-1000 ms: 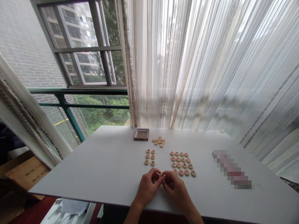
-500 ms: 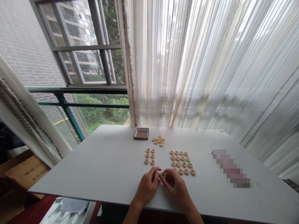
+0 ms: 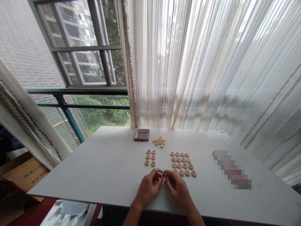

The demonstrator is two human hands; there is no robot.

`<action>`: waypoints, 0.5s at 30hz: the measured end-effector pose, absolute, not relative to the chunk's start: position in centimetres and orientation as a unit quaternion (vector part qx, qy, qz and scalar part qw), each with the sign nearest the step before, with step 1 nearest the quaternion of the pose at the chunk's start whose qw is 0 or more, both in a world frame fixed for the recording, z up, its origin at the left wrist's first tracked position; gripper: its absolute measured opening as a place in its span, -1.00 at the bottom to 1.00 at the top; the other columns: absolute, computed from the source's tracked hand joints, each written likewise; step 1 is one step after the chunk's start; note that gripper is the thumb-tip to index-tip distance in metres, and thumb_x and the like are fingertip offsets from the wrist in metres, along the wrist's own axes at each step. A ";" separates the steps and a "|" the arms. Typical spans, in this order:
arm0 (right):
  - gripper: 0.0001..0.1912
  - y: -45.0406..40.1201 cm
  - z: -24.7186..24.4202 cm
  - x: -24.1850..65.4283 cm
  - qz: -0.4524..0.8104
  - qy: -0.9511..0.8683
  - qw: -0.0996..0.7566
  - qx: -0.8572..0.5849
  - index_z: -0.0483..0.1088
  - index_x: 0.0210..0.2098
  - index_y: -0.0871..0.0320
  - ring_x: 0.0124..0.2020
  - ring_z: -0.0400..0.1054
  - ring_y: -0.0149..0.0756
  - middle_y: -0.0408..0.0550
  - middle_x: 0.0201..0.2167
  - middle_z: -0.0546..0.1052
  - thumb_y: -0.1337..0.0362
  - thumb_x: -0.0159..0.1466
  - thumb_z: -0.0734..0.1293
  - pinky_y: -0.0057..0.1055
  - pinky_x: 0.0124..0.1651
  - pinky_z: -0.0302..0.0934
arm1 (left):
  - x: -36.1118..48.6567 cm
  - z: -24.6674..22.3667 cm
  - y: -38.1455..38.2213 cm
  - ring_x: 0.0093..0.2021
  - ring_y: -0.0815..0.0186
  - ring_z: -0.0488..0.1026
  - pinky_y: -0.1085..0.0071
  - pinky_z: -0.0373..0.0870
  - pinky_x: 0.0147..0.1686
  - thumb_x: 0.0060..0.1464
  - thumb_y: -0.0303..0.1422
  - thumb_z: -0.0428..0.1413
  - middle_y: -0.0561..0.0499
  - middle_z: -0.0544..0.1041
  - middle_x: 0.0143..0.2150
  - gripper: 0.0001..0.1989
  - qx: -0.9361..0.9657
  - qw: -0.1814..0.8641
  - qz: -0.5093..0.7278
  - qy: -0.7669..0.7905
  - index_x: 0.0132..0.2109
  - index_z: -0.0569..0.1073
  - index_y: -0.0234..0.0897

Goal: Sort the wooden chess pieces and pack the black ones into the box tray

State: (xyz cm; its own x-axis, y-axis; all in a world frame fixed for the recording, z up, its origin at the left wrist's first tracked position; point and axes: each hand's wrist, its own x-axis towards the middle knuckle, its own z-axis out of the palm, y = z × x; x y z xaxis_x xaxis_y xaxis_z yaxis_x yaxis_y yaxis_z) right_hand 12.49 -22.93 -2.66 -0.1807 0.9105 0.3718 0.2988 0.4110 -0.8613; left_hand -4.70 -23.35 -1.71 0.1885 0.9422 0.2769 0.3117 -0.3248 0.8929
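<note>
Between the fingertips of both hands is a round wooden chess piece [image 3: 163, 175] with a dark character on its face. My left hand [image 3: 149, 187] pinches it from the left, my right hand [image 3: 177, 189] from the right. Just beyond my left hand stand six pieces [image 3: 153, 157] in two columns, with red or black characters. Ahead and to the right of my right hand lies a block of pieces [image 3: 184, 165] in rows of four; the fingers partly cover the nearest row. Farther back is a cluster of plain-faced pieces [image 3: 160, 141].
The white table [image 3: 105, 169] carries an open shallow box [image 3: 142, 135] near its back edge. A blurred, pixelated pinkish item [image 3: 231, 169] lies at the right. Curtains and a window stand behind. Below left is a cardboard box [image 3: 24, 175].
The held piece has turned and shifted slightly between the fingers. My left thumb has come up against it, and the fingertips of both hands are closer together.
</note>
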 end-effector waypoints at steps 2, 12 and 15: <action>-0.77 -22.9 -2.7 12.5 0.328 -0.692 0.474 -0.434 0.45 -0.02 0.09 -0.16 0.55 -0.16 0.03 -0.16 0.62 0.26 0.37 0.26 -0.29 -0.05 0.44 | -4.7 -1.6 -23.4 -0.26 0.29 0.59 0.46 0.47 -0.17 0.23 -0.34 0.13 0.02 0.65 -0.22 -0.80 0.686 0.355 0.441 0.457 0.00 0.44 -0.16; -0.81 -23.1 -2.5 12.5 0.347 -0.684 0.473 -0.434 0.45 -0.05 0.08 -0.14 0.56 -0.17 0.03 -0.12 0.63 0.23 0.38 0.28 -0.30 -0.05 0.44 | -4.7 -1.4 -23.4 -0.30 0.32 0.55 0.48 0.46 -0.21 0.17 -0.38 0.17 0.07 0.63 -0.24 -0.77 0.694 0.343 0.430 0.465 -0.01 0.46 -0.15; -0.82 -23.2 -2.4 12.5 0.353 -0.679 0.471 -0.437 0.43 -0.05 0.08 -0.14 0.56 -0.17 0.03 -0.14 0.63 0.22 0.38 0.28 -0.30 -0.05 0.44 | -4.7 -1.4 -23.4 -0.30 0.32 0.55 0.47 0.46 -0.21 0.17 -0.38 0.17 0.07 0.63 -0.25 -0.77 0.697 0.339 0.424 0.469 -0.01 0.46 -0.14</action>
